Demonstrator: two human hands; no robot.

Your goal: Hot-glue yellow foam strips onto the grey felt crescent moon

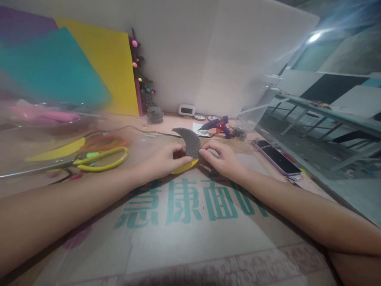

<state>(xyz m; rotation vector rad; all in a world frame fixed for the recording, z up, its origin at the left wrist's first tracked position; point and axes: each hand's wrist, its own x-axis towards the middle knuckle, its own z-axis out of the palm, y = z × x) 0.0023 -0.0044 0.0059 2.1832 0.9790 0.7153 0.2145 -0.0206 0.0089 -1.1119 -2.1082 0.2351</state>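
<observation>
Both hands meet at the middle of the table on a dark grey crescent-shaped piece [190,142] that stands up between them. My left hand [165,159] pinches its lower left edge with thumb and fingers closed. My right hand [222,158] pinches its right edge, fingers curled. A yellow curved piece [184,167] lies under the grey one, partly hidden by my left hand. Cardboard with green printed characters [190,206] covers the table below my forearms.
Yellow-handled scissors [101,159] and orange loops lie at the left. A blue glue gun [216,125] and a small white clock [186,110] sit behind. A phone [276,157] lies at the right near the table edge. Teal and yellow sheets [113,67] lean against the wall.
</observation>
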